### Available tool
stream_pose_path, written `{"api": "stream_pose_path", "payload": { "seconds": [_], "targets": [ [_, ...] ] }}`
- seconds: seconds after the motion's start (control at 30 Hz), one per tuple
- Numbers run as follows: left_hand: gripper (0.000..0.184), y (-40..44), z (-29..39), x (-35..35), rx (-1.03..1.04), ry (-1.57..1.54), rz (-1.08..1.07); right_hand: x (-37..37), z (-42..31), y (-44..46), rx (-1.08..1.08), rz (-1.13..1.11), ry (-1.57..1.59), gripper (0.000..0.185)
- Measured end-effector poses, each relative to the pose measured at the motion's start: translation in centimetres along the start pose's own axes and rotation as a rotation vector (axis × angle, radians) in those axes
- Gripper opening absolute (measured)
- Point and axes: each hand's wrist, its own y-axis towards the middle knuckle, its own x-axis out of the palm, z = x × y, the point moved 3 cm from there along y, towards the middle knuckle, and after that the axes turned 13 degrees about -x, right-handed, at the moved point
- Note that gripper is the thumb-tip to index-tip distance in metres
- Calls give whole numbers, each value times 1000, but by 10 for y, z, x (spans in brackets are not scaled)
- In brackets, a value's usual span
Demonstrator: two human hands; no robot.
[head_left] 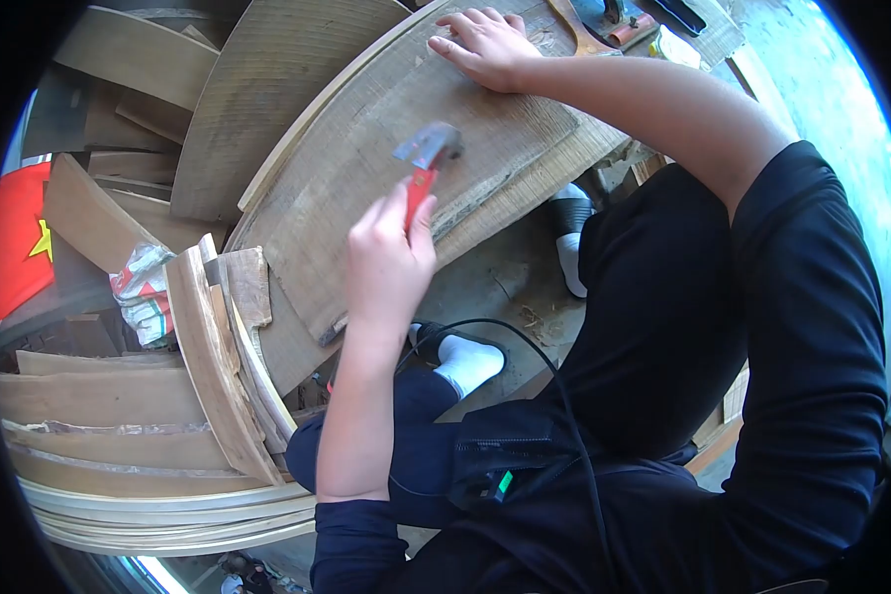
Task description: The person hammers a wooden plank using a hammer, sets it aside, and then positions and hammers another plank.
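Observation:
My left hand [391,247] is wrapped round the red handle of a hammer [432,148]. The hammer's head is smeared by motion and lies over a wide wooden board [366,168]. Whether it touches the wood, I cannot tell. Farther up, my right hand [485,48] rests on the board's upper part with its fingers spread and nothing in them. The board has a rough, split edge on the side nearest my legs, with another plank showing beneath it.
Near my right hand are a wooden-handled tool [576,30] and a reddish cylinder [632,32]. Stacked curved planks [99,406] fill the left side, with a crumpled plastic bag [144,292] and a red flag [20,238]. A black cable [564,396] loops across my lap.

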Motion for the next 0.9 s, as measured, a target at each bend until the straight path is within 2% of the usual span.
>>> {"api": "stream_pose_path", "payload": {
  "seconds": [0.33, 0.47, 0.53, 0.6, 0.63, 0.7, 0.83, 0.9],
  "targets": [
    [28, -33, 12, 12, 98, -9, -102, 4, 0, 0, -39, 31, 2, 58],
    [25, -28, 18, 13, 73, -40, -96, 7, 8, 2, 30, 6, 7, 60],
    [28, -16, 13, 18, 120, -65, -27, 10, 16, 4, 64, 20, 31, 62],
    [27, -7, 9, 19, 113, -67, -28, 7, 23, 4, 124, 179, 283, 65],
    [26, -2, 9, 20, 106, -71, -33, 7, 25, 4, 124, 180, 280, 65],
    [26, 6, 9, 18, 108, -60, -15, 5, 28, 1, 130, 318, 374, 67],
    [26, 22, 11, 14, 27, -45, 3, 7, 30, 1, 102, 364, 357, 66],
    [24, 27, 8, 19, 55, -51, 34, 6, 29, 2, 108, 341, 409, 68]
  ]
}}
